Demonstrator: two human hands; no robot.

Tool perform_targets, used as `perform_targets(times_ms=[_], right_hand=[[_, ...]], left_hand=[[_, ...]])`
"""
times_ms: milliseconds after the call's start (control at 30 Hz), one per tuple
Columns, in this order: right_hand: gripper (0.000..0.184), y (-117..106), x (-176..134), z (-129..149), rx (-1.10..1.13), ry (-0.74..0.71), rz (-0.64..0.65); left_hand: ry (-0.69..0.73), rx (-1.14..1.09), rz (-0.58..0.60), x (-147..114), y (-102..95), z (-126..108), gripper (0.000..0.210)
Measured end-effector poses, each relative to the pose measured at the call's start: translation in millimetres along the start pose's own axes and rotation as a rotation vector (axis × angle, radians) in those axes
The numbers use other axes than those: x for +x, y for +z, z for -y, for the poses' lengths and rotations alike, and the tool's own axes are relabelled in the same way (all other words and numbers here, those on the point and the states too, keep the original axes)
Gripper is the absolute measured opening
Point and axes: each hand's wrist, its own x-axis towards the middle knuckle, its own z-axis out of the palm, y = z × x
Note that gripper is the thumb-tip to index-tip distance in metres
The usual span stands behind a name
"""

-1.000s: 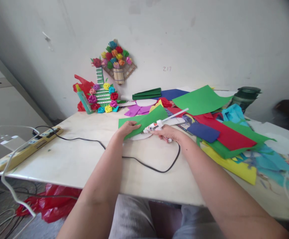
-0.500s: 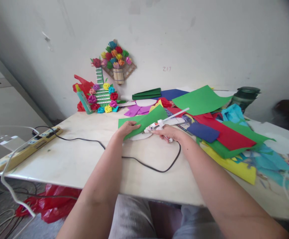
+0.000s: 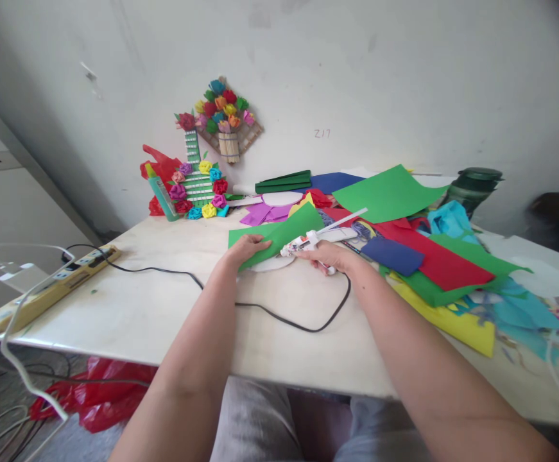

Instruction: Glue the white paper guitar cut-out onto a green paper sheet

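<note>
My left hand [image 3: 249, 249] is closed on the edge of a green paper sheet [image 3: 291, 232], which is folded up over itself on the table. In my right hand [image 3: 331, 255] is a white hot glue gun [image 3: 303, 242] with a clear glue stick [image 3: 344, 219] poking out of its back. Its nozzle points left at the lower edge of the green sheet. Beneath the sheet shows part of a white rounded piece [image 3: 274, 264]. From the glue gun's handle a black cord [image 3: 303, 328] loops left across the table.
Coloured paper sheets, including a red one [image 3: 443, 260], pile up on the right beside a dark bottle [image 3: 476, 186]. A flower-decorated guitar shape [image 3: 197, 170] and a glue bottle [image 3: 162, 196] stand at the back left. A power strip [image 3: 58, 282] lies along the left edge.
The glue gun's tip has shifted very slightly to the right. My left hand and the green sheet look unmoved.
</note>
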Motion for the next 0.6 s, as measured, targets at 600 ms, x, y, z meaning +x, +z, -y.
perform_targets(times_ms=[600], right_hand=[[0.051, -4.9, -0.1, -5.1, -0.024, 0.013, -0.024]], left_hand=[[0.012, 0.008, 0.027, 0.2, -1.2, 0.9, 0.041]])
